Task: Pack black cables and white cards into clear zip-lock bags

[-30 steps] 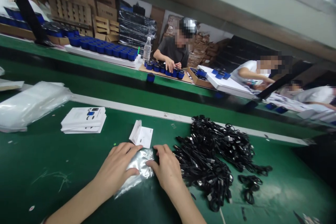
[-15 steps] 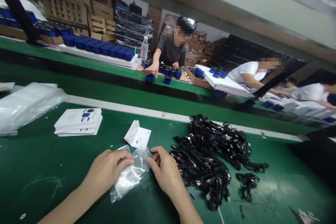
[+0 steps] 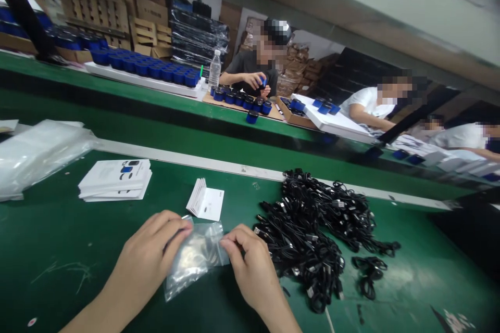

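A clear plastic bag point(image 3: 194, 256) is stretched between my two hands over the green table. My left hand point(image 3: 150, 255) pinches its upper left edge between thumb and fingers. At the bag's right edge, my right hand point(image 3: 250, 263) grips it with thumb and forefinger. What the bag holds, if anything, cannot be made out. Just beyond it stands a folded white leaflet point(image 3: 211, 204). Right of my right hand lies a big heap of black cables point(image 3: 308, 239), some with metal plugs showing.
Printed booklets point(image 3: 113, 181) lie stacked at left, beside a pile of clear plastic bags point(image 3: 39, 158). One bundled cable point(image 3: 367, 274) sits apart at right. Across the raised ledge, a co-worker point(image 3: 253, 73) handles blue-and-black items point(image 3: 238, 99); other people work farther right.
My left hand has shifted slightly left and my right hand slightly right, so the bag is spread wider. The co-worker opposite has lifted a blue item from the ledge.
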